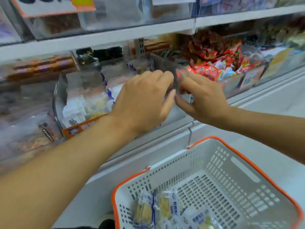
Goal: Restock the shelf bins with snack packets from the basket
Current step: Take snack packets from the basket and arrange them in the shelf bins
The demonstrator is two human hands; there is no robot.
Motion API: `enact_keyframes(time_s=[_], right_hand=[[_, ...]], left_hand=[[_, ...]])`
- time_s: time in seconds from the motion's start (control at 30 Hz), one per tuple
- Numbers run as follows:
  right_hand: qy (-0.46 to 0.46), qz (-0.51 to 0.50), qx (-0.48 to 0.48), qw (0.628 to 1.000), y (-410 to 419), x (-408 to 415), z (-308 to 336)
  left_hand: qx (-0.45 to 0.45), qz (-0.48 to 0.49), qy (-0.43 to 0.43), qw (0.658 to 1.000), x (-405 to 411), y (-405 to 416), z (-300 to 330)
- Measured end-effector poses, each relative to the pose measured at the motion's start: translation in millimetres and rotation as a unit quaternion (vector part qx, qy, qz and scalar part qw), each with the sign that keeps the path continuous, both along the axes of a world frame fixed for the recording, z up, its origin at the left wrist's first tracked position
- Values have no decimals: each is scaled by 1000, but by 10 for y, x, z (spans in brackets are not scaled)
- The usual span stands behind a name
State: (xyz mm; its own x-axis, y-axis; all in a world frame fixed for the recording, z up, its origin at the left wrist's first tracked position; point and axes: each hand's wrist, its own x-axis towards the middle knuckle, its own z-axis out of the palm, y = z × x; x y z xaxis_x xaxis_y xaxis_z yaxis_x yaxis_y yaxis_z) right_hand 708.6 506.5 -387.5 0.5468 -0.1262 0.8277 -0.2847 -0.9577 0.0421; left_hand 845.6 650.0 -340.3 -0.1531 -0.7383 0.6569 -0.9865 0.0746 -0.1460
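Clear acrylic bins line a white shop shelf point(105, 37) as a person reaches forward with both bare hands, which meet at the transparent divider point(166, 66) between two bins. The left hand point(145, 98) has its fingers curled over the divider's top edge, the thumb pointing toward the other hand. The right hand point(203, 100) also has its fingers bent at that edge; whether either hand pinches a packet or only the plastic wall cannot be told through the blur. To the left of the divider, a bin point(57, 103) holds pale white-and-blue snack packets point(85, 100) piled high, with an orange label point(79, 128) on its front. To the right, another bin point(231, 83) is heaped with red snack packets point(217, 63) and carries a price tag point(249, 78). Below the hands, at the lower right, a grey plastic basket point(247, 171) with an orange rim sits near the shelf's edge. A few white-and-blue packets point(166, 210) with yellow contents lie in its near corner, well apart from the hands.
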Motion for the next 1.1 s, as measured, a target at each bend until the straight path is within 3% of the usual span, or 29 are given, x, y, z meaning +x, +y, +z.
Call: enact_keyframes(time_s=[0.03,0.07,0.1,0.17,0.23,0.27,0.33,0.4,0.53,0.67,0.73,0.8,0.9,0.97,1.03,1.1], right_hand=[[25,6,67,997,91,-131,-167],[102,-5,150,983,166,-238,-395],[221,-24,234,947,227,-318,-688],[453,-52,393,799,354,-437,-1336],[569,-61,500,650,544,-538,-1984],[592,-71,524,609,642,-595,-2274],[601,-98,545,576,832,-704,-2767],[572,-127,589,557,1023,-807,-3141],[498,-139,677,524,1324,-907,-3475],[396,-115,776,477,1217,-974,-3370],[403,-86,774,481,1045,-1024,-3146],[433,-46,748,501,804,-1032,-2757],[447,33,730,516,436,-954,-1826],[420,82,718,550,279,-882,-1103],[362,106,679,630,180,-832,-494],[305,97,643,695,66,-809,-48]], left_hand=[[35,-42,30,998,-72,7,-32],[103,-66,49,991,-138,13,-125],[194,-78,45,977,-194,20,-259],[387,-99,-15,917,-291,12,-624],[551,-97,-56,827,-403,78,-987],[607,-80,-63,788,-449,112,-1127],[670,-44,-75,737,-517,132,-1289],[692,-28,-73,718,-539,114,-1337],[675,-18,-54,736,-503,44,-1308],[694,4,-73,716,-459,51,-1279],[691,9,-71,719,-428,59,-1266],[663,11,-51,746,-396,36,-1238],[616,9,54,786,-377,18,-1196],[589,-17,215,779,-389,6,-1109],[533,-64,423,730,-404,-16,-979],[430,-93,549,711,-418,-34,-820]])
